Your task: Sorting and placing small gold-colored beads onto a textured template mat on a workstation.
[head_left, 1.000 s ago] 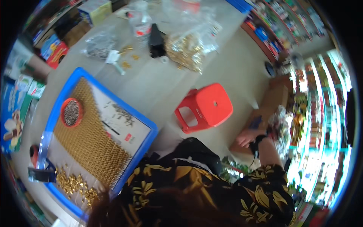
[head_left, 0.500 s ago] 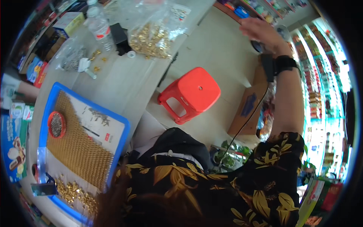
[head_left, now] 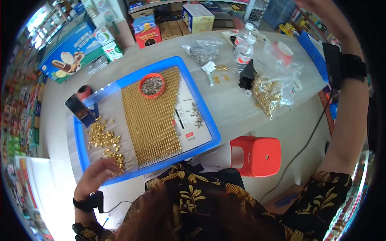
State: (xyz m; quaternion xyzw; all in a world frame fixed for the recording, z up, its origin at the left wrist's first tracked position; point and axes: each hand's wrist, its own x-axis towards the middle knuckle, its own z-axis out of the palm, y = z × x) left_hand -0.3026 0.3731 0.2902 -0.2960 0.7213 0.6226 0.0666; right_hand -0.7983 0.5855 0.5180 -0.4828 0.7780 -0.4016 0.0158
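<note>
My left hand (head_left: 95,176) hovers at the near left corner of a blue-rimmed tray (head_left: 209,116), beside loose small gold pieces (head_left: 102,136). Its fingers are slightly blurred but apart, and I see nothing in them. In the tray, close rows of gold pieces (head_left: 155,124) form a wide panel. On the panel sits a red bowl (head_left: 152,85) of small silver metal parts. Thin silver pins (head_left: 197,115) lie on a printed white sheet. My right hand (head_left: 327,18) is raised at the upper right, stretched out, away from the table and partly cut off by the picture's edge.
A phone (head_left: 79,108) stands at the tray's left edge. Beyond the tray are a bag of silver parts (head_left: 204,51), plastic bottles (head_left: 243,52), a black object (head_left: 247,75) and a bag of gold pieces (head_left: 267,94). A red stool (head_left: 257,156) stands at the near right.
My view has swung left toward the table, so the tray and stool appear further right. My left hand has come into view by the tray. My right hand is still raised.
</note>
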